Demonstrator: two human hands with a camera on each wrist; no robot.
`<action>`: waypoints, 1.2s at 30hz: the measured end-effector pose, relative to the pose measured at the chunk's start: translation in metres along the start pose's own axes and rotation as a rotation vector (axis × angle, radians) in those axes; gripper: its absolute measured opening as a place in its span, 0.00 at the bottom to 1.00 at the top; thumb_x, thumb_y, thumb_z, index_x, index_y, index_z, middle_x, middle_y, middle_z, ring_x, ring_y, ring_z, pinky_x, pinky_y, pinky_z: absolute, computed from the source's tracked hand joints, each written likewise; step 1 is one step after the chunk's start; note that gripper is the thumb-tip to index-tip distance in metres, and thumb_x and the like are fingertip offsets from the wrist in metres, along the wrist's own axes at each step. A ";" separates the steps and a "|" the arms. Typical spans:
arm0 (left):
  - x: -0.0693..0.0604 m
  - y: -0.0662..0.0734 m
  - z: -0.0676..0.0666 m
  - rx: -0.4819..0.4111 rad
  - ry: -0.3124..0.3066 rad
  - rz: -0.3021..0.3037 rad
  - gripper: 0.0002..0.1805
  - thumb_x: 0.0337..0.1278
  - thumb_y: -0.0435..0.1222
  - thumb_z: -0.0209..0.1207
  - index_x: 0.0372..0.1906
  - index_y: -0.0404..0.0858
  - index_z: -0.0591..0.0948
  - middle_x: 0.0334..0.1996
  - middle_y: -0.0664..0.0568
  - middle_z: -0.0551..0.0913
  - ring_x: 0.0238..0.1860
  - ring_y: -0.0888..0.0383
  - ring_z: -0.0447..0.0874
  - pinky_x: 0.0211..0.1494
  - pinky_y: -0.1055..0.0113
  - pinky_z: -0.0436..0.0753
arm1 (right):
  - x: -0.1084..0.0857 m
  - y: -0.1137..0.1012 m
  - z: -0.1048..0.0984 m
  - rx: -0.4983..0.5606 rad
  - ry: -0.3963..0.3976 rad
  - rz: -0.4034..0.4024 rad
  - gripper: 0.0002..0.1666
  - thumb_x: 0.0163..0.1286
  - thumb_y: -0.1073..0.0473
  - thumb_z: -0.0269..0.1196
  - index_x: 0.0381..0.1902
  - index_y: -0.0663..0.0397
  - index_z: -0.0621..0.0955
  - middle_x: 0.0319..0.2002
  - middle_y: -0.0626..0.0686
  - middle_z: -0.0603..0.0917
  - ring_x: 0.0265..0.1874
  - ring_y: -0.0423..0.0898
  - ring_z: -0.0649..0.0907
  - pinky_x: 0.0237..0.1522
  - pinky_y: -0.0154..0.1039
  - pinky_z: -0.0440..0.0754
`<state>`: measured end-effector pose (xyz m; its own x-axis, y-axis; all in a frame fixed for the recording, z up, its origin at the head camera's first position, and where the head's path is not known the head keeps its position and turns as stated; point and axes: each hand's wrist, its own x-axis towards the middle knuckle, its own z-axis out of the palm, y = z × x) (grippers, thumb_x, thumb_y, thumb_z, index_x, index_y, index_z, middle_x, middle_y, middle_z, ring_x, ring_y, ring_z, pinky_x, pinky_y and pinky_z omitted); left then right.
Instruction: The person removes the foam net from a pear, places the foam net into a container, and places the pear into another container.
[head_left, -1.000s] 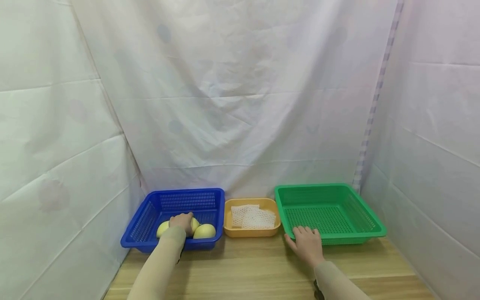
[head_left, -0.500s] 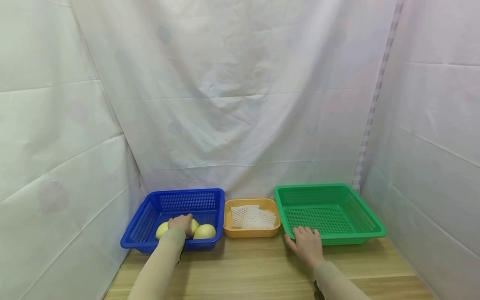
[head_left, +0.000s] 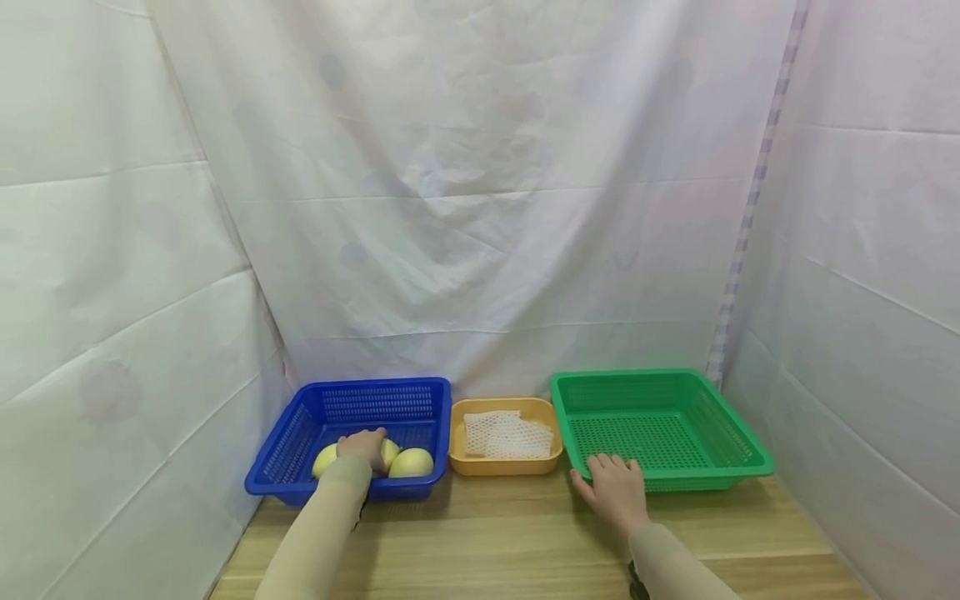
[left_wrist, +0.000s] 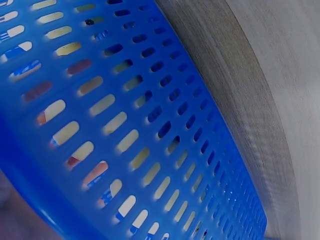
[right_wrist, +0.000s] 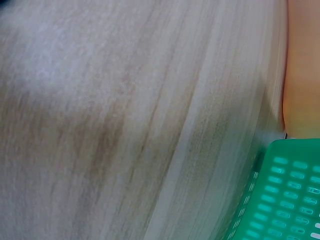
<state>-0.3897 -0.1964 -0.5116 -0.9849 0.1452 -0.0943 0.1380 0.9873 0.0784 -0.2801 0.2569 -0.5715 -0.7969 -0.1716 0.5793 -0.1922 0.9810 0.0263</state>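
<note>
My left hand [head_left: 363,448] reaches over the near rim of the blue basket [head_left: 273,442] and grips a round, pale yellow pear [head_left: 389,452], mostly hidden beneath its fingers. Another pear [head_left: 325,459] lies to the left of the hand, and a third pear [head_left: 411,463] sits to its right. Through the slots of the blue basket wall [left_wrist: 145,115], the left wrist view gives only broken glimpses of fruit and fingers. On the near rim of the green basket [head_left: 738,442], the fingers of my right hand [head_left: 617,492] rest, fairly straight, holding nothing.
Between the baskets stands a small orange-yellow tray [head_left: 506,468] with white foam netting [head_left: 506,435] in it. All three containers are at the back of the wooden table [head_left: 495,533]. A white cloth [head_left: 480,250] hangs behind, with more cloth at both sides.
</note>
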 end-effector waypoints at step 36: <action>-0.018 0.004 -0.025 -0.050 -0.013 -0.015 0.38 0.35 0.42 0.76 0.59 0.38 0.78 0.48 0.42 0.82 0.50 0.37 0.78 0.58 0.36 0.67 | -0.001 -0.001 -0.002 0.023 -0.019 0.019 0.21 0.65 0.37 0.58 0.28 0.48 0.78 0.26 0.47 0.78 0.24 0.46 0.73 0.27 0.44 0.66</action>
<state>-0.3740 -0.1966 -0.4849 -0.9853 0.1319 -0.1089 0.1179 0.9850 0.1262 -0.2785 0.2562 -0.5703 -0.8115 -0.1548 0.5635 -0.1895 0.9819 -0.0033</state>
